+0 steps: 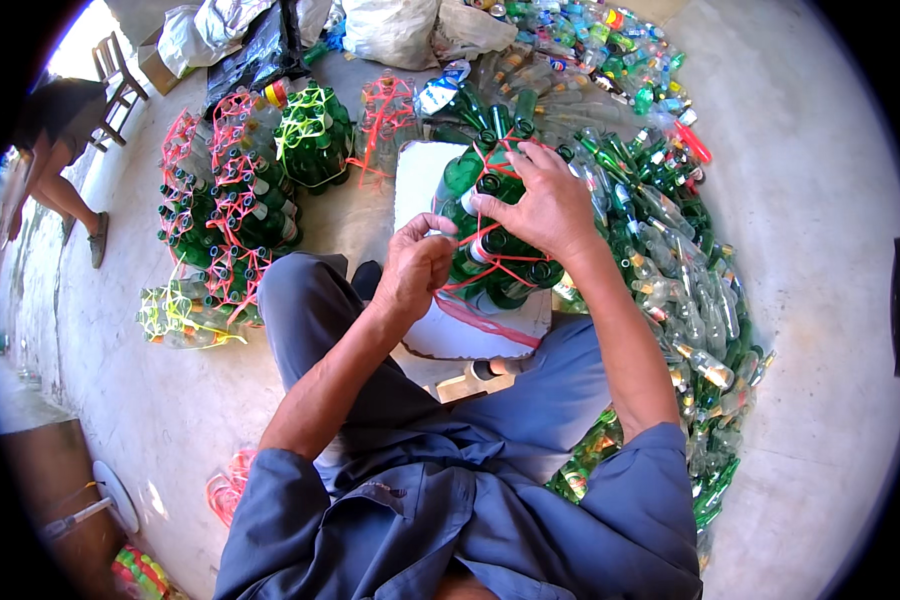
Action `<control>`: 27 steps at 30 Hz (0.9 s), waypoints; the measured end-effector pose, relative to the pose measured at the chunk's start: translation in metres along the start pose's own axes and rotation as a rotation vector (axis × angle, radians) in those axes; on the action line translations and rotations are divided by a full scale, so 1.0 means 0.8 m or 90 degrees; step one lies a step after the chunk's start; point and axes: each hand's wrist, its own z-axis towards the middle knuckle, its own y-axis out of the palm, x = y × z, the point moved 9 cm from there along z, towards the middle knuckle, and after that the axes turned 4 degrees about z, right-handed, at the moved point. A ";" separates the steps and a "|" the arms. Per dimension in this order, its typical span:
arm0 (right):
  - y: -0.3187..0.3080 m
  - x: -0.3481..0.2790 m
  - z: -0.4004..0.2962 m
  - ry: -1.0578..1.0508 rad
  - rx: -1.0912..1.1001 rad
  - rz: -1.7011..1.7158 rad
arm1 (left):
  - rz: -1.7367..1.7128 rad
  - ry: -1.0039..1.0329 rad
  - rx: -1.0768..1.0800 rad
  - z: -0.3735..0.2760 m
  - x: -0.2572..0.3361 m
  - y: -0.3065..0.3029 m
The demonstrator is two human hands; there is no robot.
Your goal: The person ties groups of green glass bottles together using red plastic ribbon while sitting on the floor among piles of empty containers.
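A bundle of green glass bottles point(461, 174) stands upright on a white board point(420, 169) between my knees. Red plastic strapping point(514, 259) runs between and around the bottle necks. My left hand point(422, 262) is at the bundle's left side, its fingers pinched on the red strapping. A loose length of the strapping hangs below that hand over the board. My right hand point(544, 195) spreads over the top of the bundle, thumb and fingers apart, resting on the bottle necks. What lies under its palm is hidden.
Tied bottle bundles point(247, 195) stand on the floor to the left. Loose glass bottles point(690, 277) pile up along my right side. White sacks point(390, 30) lie at the back. A person point(60, 142) bends near a wooden chair point(116, 86). Red strapping point(229, 487) lies at lower left.
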 end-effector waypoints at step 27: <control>0.000 0.005 0.005 0.007 -0.035 0.067 | -0.078 0.039 0.064 0.000 0.047 -0.019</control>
